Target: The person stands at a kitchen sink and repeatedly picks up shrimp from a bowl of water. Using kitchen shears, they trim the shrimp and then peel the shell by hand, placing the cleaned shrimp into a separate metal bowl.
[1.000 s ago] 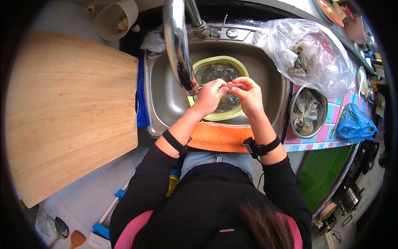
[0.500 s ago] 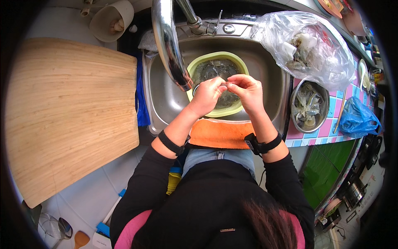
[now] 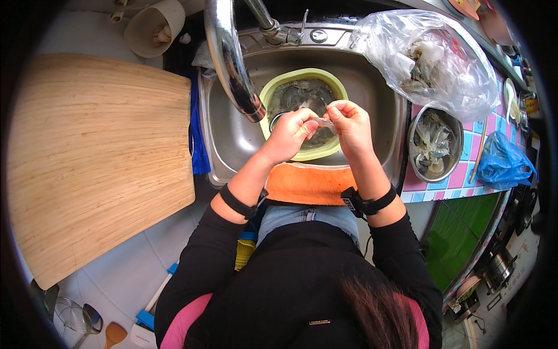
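Over a yellow-green basin in the steel sink, my left hand pinches a pale, translucent shrimp between thumb and fingers. Close beside it, my right hand has thumb and forefinger pinched together at the shrimp's other side; whether they grip the shrimp or a bit of its shell is too small to tell. Cloudy water and greyish shrimp fill the basin, partly hidden by my hands. To the right, a steel bowl holds several greyish, translucent shrimp or shells.
The curved chrome faucet reaches over the sink's left part. A wide wooden cutting board lies at left. At right are a clear plastic bag with scraps and a blue bag. An orange towel drapes the front edge.
My hands have drawn slightly apart, the right fingers lifting a little up and right. More of the pale shrimp now shows between them.
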Demonstrator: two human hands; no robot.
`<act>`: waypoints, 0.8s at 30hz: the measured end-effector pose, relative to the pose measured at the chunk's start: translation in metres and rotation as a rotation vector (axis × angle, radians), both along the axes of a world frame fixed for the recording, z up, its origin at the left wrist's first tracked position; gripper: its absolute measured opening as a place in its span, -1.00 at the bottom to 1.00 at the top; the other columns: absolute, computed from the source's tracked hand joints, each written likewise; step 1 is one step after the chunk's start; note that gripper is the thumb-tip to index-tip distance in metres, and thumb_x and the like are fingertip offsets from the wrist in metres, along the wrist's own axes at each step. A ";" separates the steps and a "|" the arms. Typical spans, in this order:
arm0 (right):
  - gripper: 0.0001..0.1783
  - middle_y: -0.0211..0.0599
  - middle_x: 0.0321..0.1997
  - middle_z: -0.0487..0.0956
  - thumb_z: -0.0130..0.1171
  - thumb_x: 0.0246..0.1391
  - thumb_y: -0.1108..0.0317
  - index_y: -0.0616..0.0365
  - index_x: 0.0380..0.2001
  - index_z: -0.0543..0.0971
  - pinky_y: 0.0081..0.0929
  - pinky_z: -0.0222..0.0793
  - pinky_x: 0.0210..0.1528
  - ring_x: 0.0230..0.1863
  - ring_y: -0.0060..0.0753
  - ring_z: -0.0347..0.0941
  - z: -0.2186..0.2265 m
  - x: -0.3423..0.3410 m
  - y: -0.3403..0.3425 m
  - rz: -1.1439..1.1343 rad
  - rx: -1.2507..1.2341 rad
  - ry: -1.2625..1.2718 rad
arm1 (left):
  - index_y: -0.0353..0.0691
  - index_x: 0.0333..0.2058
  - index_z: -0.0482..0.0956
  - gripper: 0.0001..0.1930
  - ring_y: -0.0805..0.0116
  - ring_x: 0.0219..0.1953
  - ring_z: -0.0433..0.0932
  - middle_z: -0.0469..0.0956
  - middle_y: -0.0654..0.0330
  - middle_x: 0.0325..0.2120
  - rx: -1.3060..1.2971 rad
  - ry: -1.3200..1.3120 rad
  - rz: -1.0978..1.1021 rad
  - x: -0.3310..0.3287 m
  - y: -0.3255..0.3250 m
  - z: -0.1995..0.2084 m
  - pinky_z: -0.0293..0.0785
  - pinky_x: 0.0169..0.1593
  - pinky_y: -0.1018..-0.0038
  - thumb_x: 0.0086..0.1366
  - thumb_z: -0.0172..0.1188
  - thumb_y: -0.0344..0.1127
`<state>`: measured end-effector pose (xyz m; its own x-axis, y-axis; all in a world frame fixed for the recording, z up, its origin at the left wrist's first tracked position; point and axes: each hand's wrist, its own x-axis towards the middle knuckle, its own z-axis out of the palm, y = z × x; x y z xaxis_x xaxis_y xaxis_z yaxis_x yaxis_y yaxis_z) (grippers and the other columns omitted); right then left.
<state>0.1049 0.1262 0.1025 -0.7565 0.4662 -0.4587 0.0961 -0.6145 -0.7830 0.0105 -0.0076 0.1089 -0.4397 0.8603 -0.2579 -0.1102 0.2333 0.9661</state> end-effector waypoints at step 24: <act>-0.86 -0.30 -0.54 0.57 0.11 -0.03 0.43 0.30 -0.42 0.56 -0.63 0.37 -0.38 -0.46 -0.60 0.49 -0.030 0.030 0.032 0.188 0.595 -0.261 | -0.24 -0.35 0.50 -0.78 0.06 -0.35 0.56 0.55 -0.03 -0.40 -0.618 1.040 -0.664 -0.004 0.041 -0.121 0.50 -0.30 0.22 0.15 -0.12 -0.34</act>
